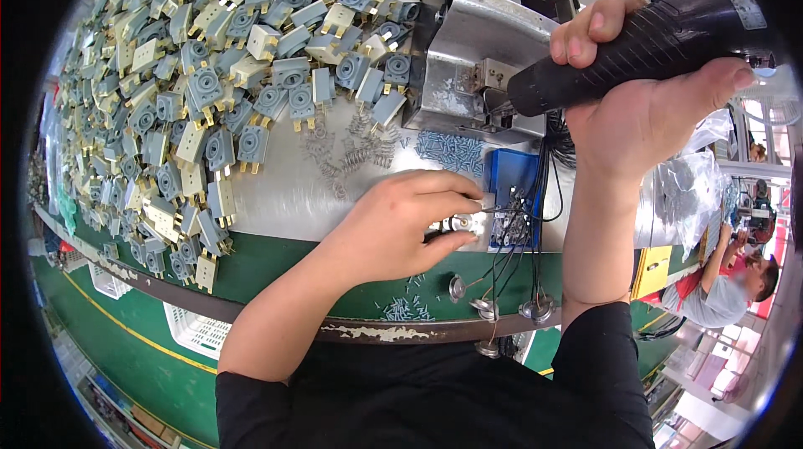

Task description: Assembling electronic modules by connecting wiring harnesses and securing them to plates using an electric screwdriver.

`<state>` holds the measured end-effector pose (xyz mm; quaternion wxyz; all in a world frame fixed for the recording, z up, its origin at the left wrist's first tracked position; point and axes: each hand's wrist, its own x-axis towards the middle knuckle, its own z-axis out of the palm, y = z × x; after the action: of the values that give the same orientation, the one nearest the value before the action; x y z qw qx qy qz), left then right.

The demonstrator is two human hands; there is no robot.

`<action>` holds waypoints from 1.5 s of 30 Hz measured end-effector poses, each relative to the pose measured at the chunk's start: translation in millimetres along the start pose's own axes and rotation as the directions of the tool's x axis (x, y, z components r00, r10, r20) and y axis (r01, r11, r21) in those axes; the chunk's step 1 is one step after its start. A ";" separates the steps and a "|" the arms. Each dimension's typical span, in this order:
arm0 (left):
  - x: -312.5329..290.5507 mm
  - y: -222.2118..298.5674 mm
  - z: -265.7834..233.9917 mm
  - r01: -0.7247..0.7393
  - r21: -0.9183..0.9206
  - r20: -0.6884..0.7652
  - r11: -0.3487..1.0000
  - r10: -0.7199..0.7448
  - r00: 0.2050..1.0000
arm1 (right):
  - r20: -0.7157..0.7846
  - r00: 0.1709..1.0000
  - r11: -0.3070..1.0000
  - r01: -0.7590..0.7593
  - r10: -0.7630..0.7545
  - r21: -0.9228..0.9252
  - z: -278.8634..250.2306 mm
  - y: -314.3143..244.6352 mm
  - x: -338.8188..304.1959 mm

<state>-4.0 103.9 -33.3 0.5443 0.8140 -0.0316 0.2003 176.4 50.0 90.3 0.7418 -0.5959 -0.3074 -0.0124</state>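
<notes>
One small metal part (pixel 458 222) sits within the narrow pinch of the left hand (pixel 389 219); the right hand (pixel 623 123) wraps around a black power driver (pixel 648 47), its nose near the metal box (pixel 489 35) to that hand's left. Blue screws (pixel 452 152) lie just beyond the left hand. The step looks like fetching a screw; the next move probably calls for steadying the part and aligning the driver over it.
</notes>
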 end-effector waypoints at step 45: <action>-7.3 -2.6 -1.1 0.064 0.021 -0.003 0.998 -0.064 0.998 | 0.626 0.779 0.986 -0.075 -0.036 0.151 -20.3 -29.9 -80.2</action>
<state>-10.4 104.7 -37.9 0.5416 0.8202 -0.0028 0.1843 108.9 -4.6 76.7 0.6449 -0.5050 -0.5300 0.2195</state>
